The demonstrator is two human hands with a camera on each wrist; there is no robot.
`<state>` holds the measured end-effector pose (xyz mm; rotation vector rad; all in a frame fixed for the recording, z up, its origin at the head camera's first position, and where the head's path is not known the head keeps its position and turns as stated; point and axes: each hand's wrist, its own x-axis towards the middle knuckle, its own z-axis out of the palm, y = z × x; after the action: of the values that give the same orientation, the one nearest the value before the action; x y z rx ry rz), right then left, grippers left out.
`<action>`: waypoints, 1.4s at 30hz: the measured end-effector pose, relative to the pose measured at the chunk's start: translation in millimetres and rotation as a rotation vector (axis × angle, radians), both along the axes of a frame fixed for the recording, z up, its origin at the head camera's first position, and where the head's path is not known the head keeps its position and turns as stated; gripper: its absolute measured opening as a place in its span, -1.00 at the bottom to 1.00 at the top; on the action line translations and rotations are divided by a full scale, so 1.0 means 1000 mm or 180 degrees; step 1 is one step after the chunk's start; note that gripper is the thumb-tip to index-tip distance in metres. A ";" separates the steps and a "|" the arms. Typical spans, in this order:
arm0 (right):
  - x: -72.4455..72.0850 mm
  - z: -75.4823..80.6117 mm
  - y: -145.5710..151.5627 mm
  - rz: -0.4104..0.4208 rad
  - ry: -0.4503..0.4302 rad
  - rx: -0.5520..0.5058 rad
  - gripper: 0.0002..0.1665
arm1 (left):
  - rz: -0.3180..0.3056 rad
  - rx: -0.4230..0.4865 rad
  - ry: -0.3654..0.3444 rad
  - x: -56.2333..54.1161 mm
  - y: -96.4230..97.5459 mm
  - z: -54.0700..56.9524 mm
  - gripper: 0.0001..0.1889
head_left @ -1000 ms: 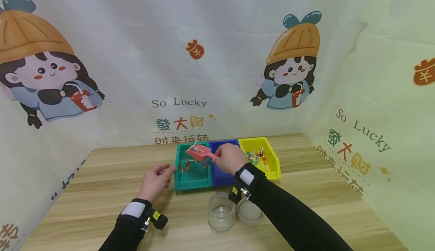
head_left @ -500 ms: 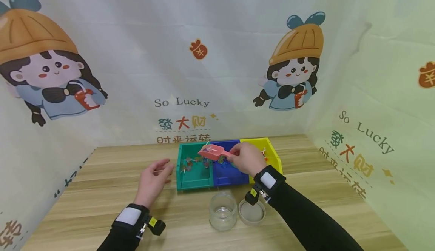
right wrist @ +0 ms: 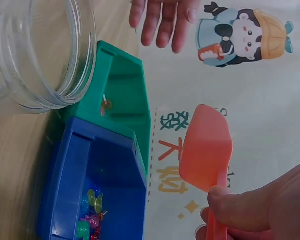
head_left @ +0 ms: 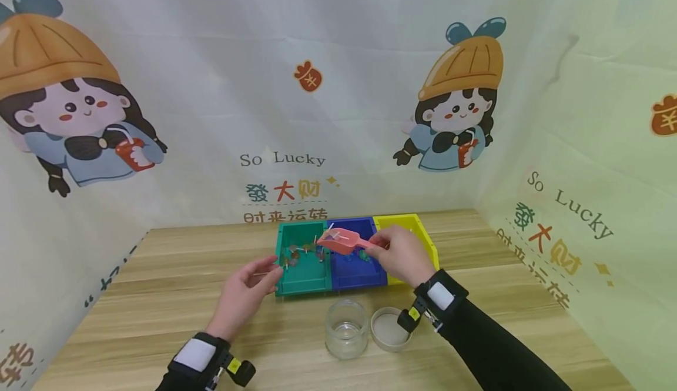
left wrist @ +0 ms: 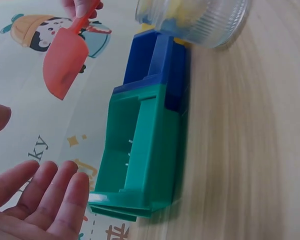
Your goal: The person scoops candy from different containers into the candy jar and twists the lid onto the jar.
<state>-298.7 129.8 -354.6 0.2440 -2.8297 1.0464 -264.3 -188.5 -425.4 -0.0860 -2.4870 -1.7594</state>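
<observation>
My right hand (head_left: 402, 256) pinches the handle of a pink scoop (head_left: 341, 241), also in the right wrist view, where the thumb presses the handle (right wrist: 217, 227). The scoop hangs above the blue bin (head_left: 365, 276), close to its border with the green bin (head_left: 304, 282). Small white-stick pieces show in the scoop in the head view. My left hand (head_left: 245, 297), fingers loosely spread and holding nothing, is at the green bin's left edge; I cannot tell if it touches. Small coloured pieces with white sticks (head_left: 294, 254) lie in the green bin, and bright translucent pieces (right wrist: 92, 210) in the blue one.
A yellow bin (head_left: 423, 244) adjoins the blue one, partly behind my right hand. In front of the bins an uncovered glass jar (head_left: 346, 335) stands on the wooden table (head_left: 121, 314), with a round lid (head_left: 390, 329) next to it. A printed curtain (head_left: 359, 114) closes off the back.
My right hand has carried the scoop rightward from above the green bin to above the blue bin. My left hand drew away from the green bin's edge, then came back toward it.
</observation>
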 end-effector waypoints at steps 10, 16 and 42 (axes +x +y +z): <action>0.020 -0.001 0.016 -0.0054 0.0108 -0.0038 -0.78 | -0.0197 -0.0193 -0.0064 0.016 0.019 -0.009 -0.40; 0.030 -0.003 0.026 0.0009 0.0220 -0.0034 -0.78 | -0.0625 0.0024 -0.0268 0.023 0.029 -0.023 -0.29; 0.065 0.001 0.060 0.0107 0.0492 0.0071 -0.82 | -0.1360 -0.0125 -0.0492 0.031 0.071 -0.036 0.02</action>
<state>-233.9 189.7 -353.5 0.3595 -2.7091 0.9584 -232.8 -117.1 -461.2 -0.5418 -2.7739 -1.9276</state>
